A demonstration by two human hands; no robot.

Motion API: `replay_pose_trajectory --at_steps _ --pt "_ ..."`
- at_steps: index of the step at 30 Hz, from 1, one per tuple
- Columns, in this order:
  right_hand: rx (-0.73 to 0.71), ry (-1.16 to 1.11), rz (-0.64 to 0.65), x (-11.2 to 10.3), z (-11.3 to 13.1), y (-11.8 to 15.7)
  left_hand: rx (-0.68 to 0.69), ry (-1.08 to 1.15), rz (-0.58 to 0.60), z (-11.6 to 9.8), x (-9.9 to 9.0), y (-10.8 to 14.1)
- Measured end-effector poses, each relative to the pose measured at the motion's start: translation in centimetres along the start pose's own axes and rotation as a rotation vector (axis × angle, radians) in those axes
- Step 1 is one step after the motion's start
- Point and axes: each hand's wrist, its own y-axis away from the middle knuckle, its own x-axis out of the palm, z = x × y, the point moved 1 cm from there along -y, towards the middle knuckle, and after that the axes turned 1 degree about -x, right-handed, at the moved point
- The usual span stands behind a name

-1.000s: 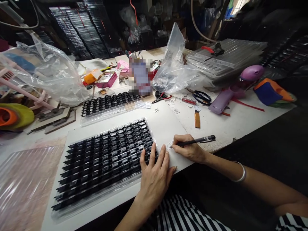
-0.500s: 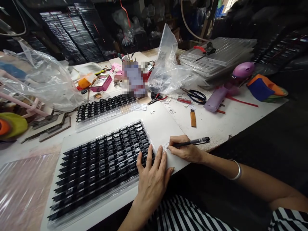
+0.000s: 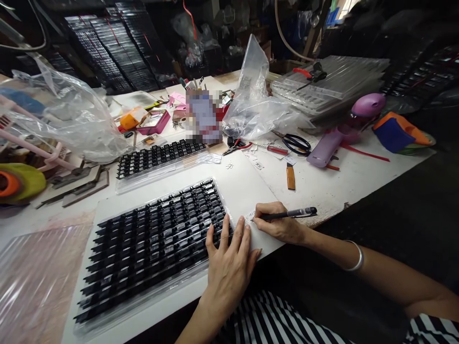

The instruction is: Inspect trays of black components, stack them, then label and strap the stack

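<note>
My right hand (image 3: 278,223) grips a black pen (image 3: 292,213), its tip down on the white sheet (image 3: 247,184) near the table's front edge. Small handwriting shows beside the tip. My left hand (image 3: 229,258) lies flat with fingers spread, over the right end of a clear plastic tray (image 3: 143,298) and the sheet next to it. Rows of small black plastic parts (image 3: 158,229) fill that tray. Part of the tray's lower right corner is hidden under my left hand.
Behind lies a second tray of black parts (image 3: 161,156). To the right are an orange-handled cutter (image 3: 290,177), scissors (image 3: 296,143), red-handled pliers (image 3: 238,145) and a purple handheld device (image 3: 324,148). Plastic bags (image 3: 247,110) and stacked clear trays (image 3: 333,86) stand farther back.
The whole view has shifted slightly, so things appear a little farther right. My right hand still holds the pen to the sheet, and my left hand stays spread on the tray.
</note>
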Motion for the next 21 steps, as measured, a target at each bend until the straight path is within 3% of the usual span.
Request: replay_pose_trajectory --at_steps 15,21 --pt "-0.012 0.026 0.051 0.23 -0.33 0.21 0.000 -0.003 0.008 0.02 0.09 0.10" --pt "-0.047 0.054 0.015 0.16 -0.30 0.15 -0.001 -0.001 0.012 -0.02 -0.03 0.11"
